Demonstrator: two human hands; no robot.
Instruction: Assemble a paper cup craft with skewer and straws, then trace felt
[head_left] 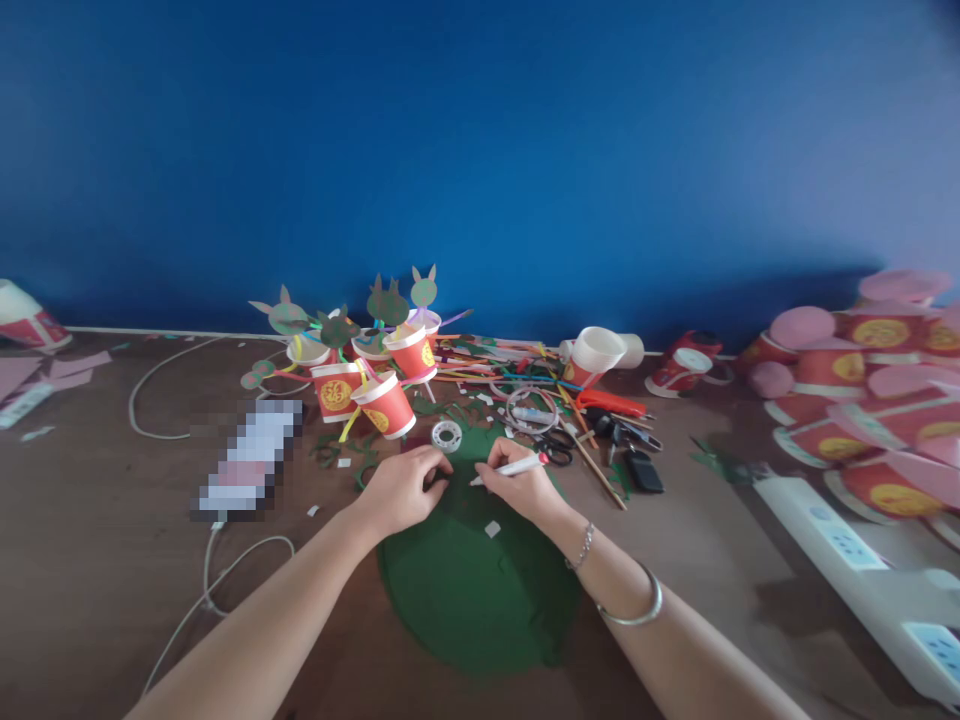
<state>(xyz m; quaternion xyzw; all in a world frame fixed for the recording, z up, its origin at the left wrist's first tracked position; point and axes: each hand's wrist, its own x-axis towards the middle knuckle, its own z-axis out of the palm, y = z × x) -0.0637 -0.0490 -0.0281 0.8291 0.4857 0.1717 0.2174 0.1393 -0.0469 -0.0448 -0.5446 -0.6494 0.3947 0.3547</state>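
A white marker with a red end (517,466) is pinched in my right hand (525,490), its tip low over a large rounded sheet of green paper (472,590). Opposite it, my left hand (401,490) rests at the upper left part of the green sheet with its fingers curled in; whatever lies under the fingertips is hidden. Between and beyond both hands sits a roll of tape (447,435). A small pale scrap (492,529) lies on the green sheet just below the marker tip.
Red paper cups with animal-shaped cutouts (382,403) stand behind my left hand. A phone (251,455) with a cable lies left. Scissors (556,447), sticks and a black case (643,471) are back right. At right are a power strip (847,560) and piled cups (877,400).
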